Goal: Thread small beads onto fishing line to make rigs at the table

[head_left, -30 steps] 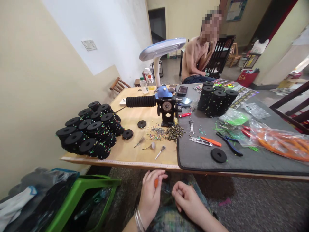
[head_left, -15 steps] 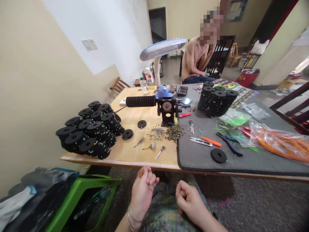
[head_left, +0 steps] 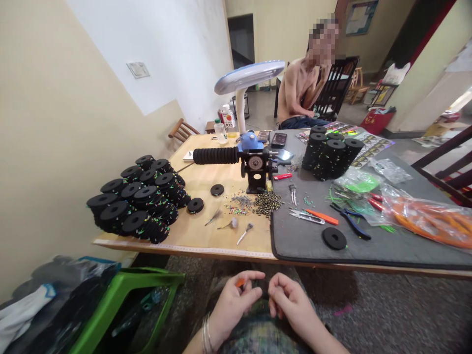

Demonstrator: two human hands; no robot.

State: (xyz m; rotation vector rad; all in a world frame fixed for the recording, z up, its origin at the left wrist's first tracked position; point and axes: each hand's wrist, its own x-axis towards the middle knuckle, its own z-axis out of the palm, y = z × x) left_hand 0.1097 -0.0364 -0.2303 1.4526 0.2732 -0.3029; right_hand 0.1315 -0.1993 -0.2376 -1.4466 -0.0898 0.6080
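Below the table's front edge, over my lap, my left hand (head_left: 241, 300) has its index finger stretched toward my right hand, with a small orange piece (head_left: 240, 282) against its fingers. Close beside it, my right hand (head_left: 289, 300) is closed, thumb and fingers pinched together; whatever they hold is too small to make out. On the table, nearest the hands, lie a thin white-handled brush-like piece (head_left: 245, 233) and a black foam ring (head_left: 334, 238). Farther back, heaps of dark beads (head_left: 268, 203) lie in front of a black clamp device (head_left: 256, 169).
Stacked black foam spools (head_left: 134, 221) fill the table's left; more spools (head_left: 332, 152) stand on the grey mat (head_left: 398, 250). Snips (head_left: 307, 217), pliers (head_left: 352, 222) and bagged orange tubing (head_left: 431, 219) lie there. A green stool (head_left: 110, 295) is lower left. A person (head_left: 300, 91) sits behind.
My left hand has moved right and slightly down, closer to my right hand, and its index finger has stretched out. My right hand has barely moved.
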